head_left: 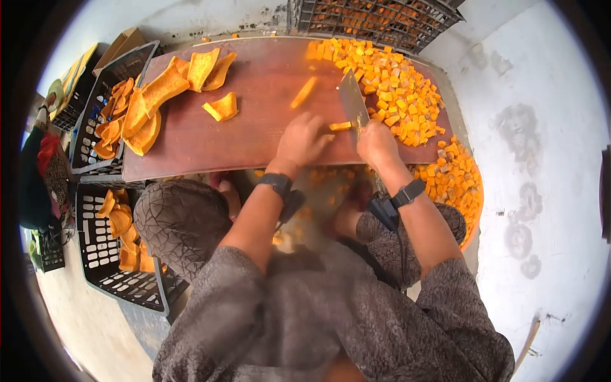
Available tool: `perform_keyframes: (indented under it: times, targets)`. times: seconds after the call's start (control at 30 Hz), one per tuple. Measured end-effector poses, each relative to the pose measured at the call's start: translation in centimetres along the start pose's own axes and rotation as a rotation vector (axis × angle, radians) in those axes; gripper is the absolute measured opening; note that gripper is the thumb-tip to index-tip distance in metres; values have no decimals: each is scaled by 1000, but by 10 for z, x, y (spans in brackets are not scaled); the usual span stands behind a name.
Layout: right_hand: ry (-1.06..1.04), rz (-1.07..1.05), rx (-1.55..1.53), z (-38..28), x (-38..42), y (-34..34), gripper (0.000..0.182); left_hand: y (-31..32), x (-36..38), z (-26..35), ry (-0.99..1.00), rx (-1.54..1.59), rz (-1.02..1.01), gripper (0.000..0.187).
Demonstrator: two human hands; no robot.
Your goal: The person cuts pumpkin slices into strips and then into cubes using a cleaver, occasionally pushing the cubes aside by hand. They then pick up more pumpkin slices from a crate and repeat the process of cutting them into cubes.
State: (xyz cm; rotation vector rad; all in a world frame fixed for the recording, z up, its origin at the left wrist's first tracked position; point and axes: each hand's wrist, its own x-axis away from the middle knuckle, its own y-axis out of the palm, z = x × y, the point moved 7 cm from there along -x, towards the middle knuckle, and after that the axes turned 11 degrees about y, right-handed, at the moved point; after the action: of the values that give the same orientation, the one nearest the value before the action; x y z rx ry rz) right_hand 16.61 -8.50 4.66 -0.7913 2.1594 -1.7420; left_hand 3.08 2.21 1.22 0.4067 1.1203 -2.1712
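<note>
My right hand (377,148) is wrapped around the handle of a cleaver (352,100), whose broad blade stands on edge over the red-brown board (254,137). Just left of the blade lies a short pumpkin strip (340,126). The curled fingers of my left hand (302,141) pinch its left end. A second orange strip (304,92), slightly blurred, is just above my left hand. Right of the cleaver spreads a heap of diced pumpkin (398,92). Large curved pumpkin slabs (156,92) and a smaller piece (221,108) rest on the board's left side.
Diced pumpkin (453,181) also fills a tub (478,207) below the board's right end. Black crates (95,242) with pumpkin pieces stand at left. Another black crate (375,22) sits behind the board. A white wall (541,127) rises at right. My knees are under the board's near edge.
</note>
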Motion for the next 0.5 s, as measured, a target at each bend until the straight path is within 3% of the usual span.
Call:
perform_keyframes:
  times: [0.1, 0.17, 0.3, 0.5]
  targets:
    - [-40, -13, -11, -6, 3, 1, 24, 8, -8, -4, 3, -65, -83, 23]
    - [-85, 28, -37, -5, 5, 4, 24, 13, -14, 0, 135, -90, -27, 14]
    - [-71, 72, -64, -7, 6, 6, 24, 26, -13, -5, 134, 62, 52, 7]
    - [14, 105, -52, 0, -17, -9, 24, 23, -8, -6, 78, 51, -6, 7]
